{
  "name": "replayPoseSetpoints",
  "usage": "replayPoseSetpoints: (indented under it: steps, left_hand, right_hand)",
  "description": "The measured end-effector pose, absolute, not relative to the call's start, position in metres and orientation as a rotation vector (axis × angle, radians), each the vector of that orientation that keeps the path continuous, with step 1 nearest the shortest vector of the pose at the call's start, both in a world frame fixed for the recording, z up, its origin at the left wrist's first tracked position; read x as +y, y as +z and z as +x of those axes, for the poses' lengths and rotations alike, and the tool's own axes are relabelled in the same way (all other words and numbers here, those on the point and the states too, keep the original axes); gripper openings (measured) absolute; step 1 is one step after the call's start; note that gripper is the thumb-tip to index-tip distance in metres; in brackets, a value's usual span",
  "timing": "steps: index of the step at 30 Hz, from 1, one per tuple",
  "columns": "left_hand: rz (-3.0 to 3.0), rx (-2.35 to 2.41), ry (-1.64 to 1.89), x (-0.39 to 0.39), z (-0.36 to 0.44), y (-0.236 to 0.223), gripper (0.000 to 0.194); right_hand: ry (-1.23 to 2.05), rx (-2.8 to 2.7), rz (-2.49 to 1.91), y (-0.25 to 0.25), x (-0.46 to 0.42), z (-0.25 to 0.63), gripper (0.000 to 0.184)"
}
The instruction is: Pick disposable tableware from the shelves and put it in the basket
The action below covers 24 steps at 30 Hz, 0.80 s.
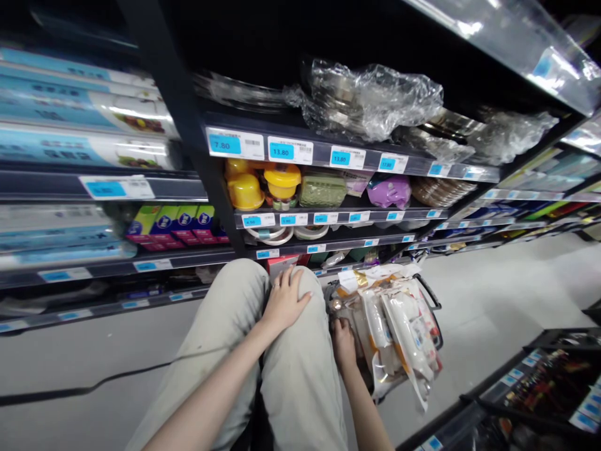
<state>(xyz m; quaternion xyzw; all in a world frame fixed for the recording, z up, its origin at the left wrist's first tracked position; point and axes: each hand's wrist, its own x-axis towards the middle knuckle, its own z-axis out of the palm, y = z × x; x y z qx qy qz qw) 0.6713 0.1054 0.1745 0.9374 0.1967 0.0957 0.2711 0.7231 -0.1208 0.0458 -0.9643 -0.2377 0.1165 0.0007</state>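
Shelves (352, 151) stand before the person's knees (300, 313), rolls (84, 147) lying on them at the left. Wrapped dishes (370, 100) sit above lidded bowls (282, 180). Right of the knees, packets (394, 319) lie piled in a basket (439, 341) on the floor (493, 294).

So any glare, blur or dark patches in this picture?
Head view throughout: glare on the crinkled clear plastic wrapping and glossy white-and-orange packages by the right hand; blue-and-white rolls at left look smeared; the space above the wrapping is nearly black; the dark shelves slant, perhaps from camera tilt.
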Motion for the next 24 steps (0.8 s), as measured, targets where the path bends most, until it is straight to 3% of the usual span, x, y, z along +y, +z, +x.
replayPoseSetpoints:
  steps: [5,17,24]
  left_hand:
    - [2.509,0.538,0.3,0.106,0.671,0.172,0.056]
    - [2.514,0.531,0.254,0.107,0.671,0.174,0.057]
    - [2.533,0.543,0.21,0.106,0.67,0.176,0.059]
  right_hand:
    - [0.344,-0.504,-3.124,0.032,-0.124,0.704,0.041]
    - [0.312,-0.693,-3.19,0.021,-0.157,0.692,0.034]
    - [0.353,-0.694,-3.07,0.021,-0.127,0.706,0.054]
